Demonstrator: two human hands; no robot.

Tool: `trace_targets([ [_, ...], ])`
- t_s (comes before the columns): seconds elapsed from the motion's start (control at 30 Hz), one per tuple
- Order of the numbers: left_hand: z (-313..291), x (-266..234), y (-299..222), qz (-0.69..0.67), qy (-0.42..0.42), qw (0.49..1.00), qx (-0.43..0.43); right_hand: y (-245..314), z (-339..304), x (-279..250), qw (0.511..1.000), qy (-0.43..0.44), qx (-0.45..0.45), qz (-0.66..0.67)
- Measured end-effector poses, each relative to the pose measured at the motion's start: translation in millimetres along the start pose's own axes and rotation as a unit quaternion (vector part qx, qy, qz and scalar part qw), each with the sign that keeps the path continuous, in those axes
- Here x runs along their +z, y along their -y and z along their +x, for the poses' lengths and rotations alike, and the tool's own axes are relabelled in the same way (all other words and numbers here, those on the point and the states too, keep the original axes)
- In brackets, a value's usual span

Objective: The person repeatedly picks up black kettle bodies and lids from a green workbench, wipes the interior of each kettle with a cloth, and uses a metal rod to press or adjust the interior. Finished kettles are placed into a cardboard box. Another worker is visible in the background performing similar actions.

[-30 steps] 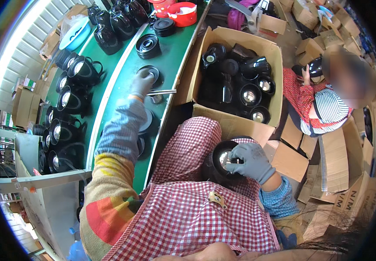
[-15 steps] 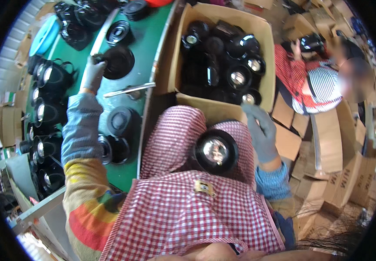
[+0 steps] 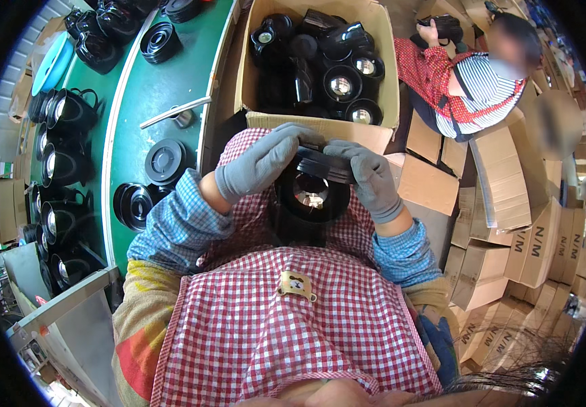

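Fingers: left hand [image 3: 259, 163] and right hand [image 3: 371, 180] hold a black lid [image 3: 325, 165] between them by its edges; left fingers nearly straight and together, right ones bent; thumbs unclear. Lid is tilted above the far side of the black pot [image 3: 310, 220]; the two-sided hold probably steadies it. Pot rests on the lap [image 3: 252, 217], likely for bracing. Left of pot: green bench [image 3: 147, 122] with lids [image 3: 166, 161], presumably kept within reach. Beyond pot: carton [image 3: 386, 74] of black vessels [image 3: 344, 85].

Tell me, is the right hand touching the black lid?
Touching. The head view shows the right hand against the right end of the black lid, no gap visible.
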State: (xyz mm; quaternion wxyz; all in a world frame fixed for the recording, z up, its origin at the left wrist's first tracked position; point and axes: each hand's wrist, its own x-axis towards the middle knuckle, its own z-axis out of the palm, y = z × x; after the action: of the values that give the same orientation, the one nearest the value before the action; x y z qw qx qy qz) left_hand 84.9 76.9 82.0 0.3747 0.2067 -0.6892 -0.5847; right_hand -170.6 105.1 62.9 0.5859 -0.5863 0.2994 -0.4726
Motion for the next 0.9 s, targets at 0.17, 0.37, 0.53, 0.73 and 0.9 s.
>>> trace_targets([
  [0.17,-0.2,17.6,17.5,0.071,-0.013,0.995,0.063,-6.5,-23.7,0.1,0.992,-0.005,-0.062,-0.108],
  [0.37,-2.9,30.3,33.6,0.097,0.002,0.991,0.097,0.7,-31.5,-1.3,0.986,0.021,-0.082,-0.146],
  [0.53,-1.8,28.2,39.2,0.116,0.015,0.985,0.13,-3.3,-28.0,-4.7,0.974,0.04,-0.126,-0.186],
  [0.73,-2.8,23.7,36.9,0.11,0.017,0.974,0.197,-4.7,-18.7,0.0,0.965,0.035,-0.136,-0.22],
  [0.9,-2.2,35.1,-4.0,0.282,-0.021,0.932,0.225,21.2,18.1,-0.5,0.997,0.006,-0.04,-0.073],
])
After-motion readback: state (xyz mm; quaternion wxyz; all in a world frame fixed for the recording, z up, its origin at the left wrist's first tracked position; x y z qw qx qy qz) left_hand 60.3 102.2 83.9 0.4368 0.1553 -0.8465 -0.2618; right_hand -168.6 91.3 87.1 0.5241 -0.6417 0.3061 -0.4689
